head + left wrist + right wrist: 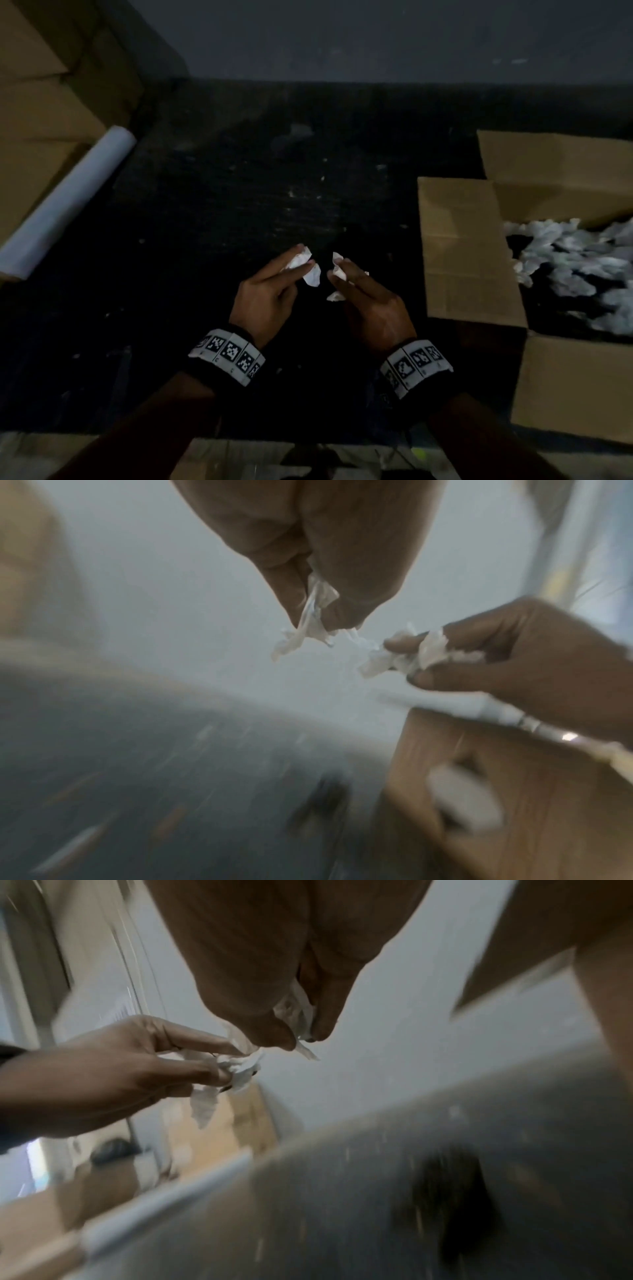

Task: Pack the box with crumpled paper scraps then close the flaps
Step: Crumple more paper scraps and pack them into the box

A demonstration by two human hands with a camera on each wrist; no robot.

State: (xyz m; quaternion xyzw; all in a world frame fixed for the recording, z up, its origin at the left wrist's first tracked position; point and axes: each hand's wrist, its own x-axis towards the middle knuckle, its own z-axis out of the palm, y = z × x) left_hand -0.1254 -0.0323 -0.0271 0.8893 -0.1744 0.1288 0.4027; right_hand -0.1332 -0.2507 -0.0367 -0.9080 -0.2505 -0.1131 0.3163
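Both hands hover over the dark table, side by side, each pinching a white paper scrap. My left hand (274, 287) holds a crumpled scrap (306, 265) between thumb and fingers; the same scrap (313, 626) hangs from the fingertips in the left wrist view. My right hand (366, 298) pinches another scrap (337, 270), seen in the right wrist view as a torn piece (298, 1015). A small gap separates the two scraps. The open cardboard box (469, 253) stands to the right, its flaps spread, with many crumpled white scraps (575, 267) inside.
A white paper roll (65, 202) lies at the left against stacked cardboard boxes (44, 89). The dark table (239, 192) is speckled with tiny paper bits. A wall runs along the far edge.
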